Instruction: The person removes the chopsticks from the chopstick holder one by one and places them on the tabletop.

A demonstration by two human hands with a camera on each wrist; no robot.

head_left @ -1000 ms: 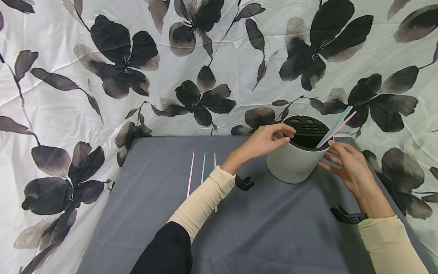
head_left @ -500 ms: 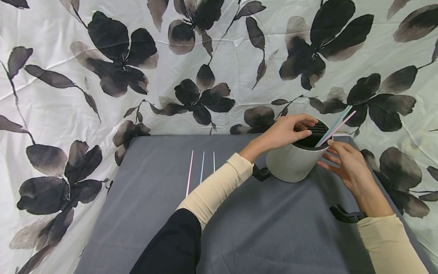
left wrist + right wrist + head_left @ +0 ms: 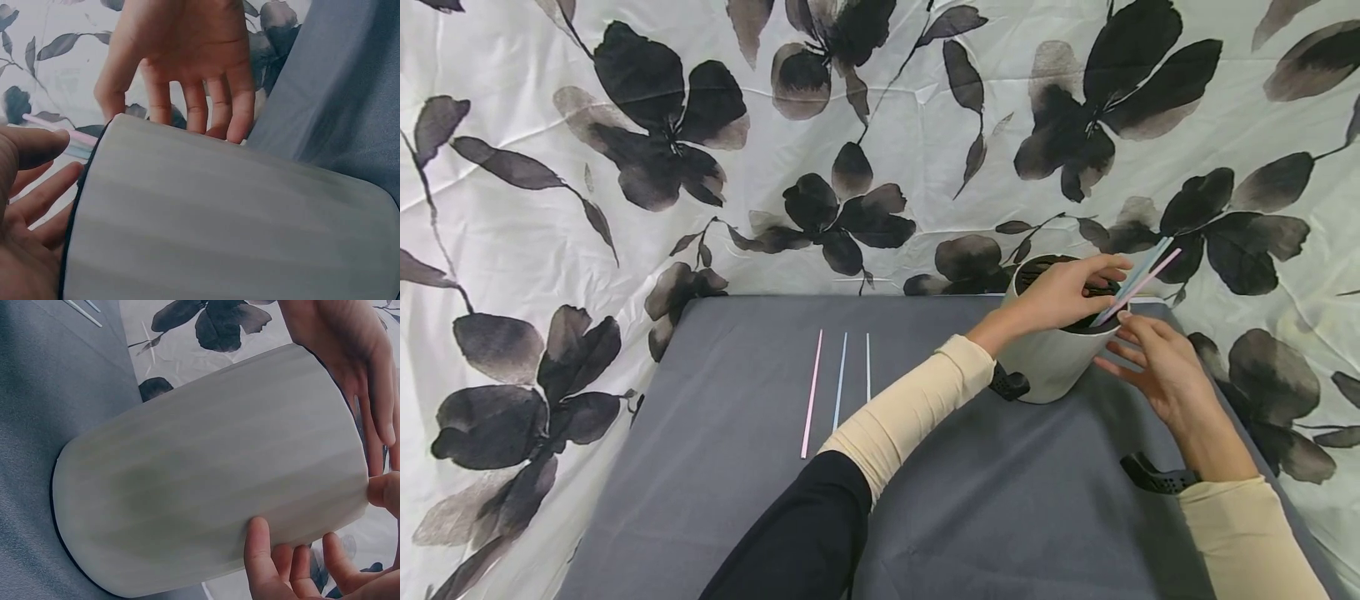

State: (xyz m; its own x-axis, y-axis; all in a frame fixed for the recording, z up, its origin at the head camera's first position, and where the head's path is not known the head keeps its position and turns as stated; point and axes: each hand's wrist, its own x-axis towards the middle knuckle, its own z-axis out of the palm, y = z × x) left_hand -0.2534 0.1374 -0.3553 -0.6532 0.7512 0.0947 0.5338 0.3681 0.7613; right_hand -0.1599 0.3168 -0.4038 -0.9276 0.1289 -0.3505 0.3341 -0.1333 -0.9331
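Note:
A pale cylindrical container (image 3: 1052, 367) with a dark interior stands at the right of the grey cloth. Blue straws (image 3: 1152, 260) and a pink straw (image 3: 1167, 263) lean out over its right rim. My left hand (image 3: 1058, 292) reaches across the container's mouth, its fingertips close to these straws. In the left wrist view, thumb and fingers are spread apart, with the pink straw's end beyond them. My right hand (image 3: 1172, 375) is at the container's right side, thumb at the rim. Its extended fingertips (image 3: 256, 534) touch the outer wall in the right wrist view.
On the grey cloth (image 3: 737, 433) left of my arm lie a pink straw (image 3: 812, 392), a blue straw (image 3: 840, 379) and a white straw (image 3: 868, 367). My left sleeve hides part of them. A floral curtain (image 3: 925, 150) hangs directly behind the table.
My left hand has moved right across the container's mouth, from its left rim to beside the leaning straws. My right hand has stayed at the container's side.

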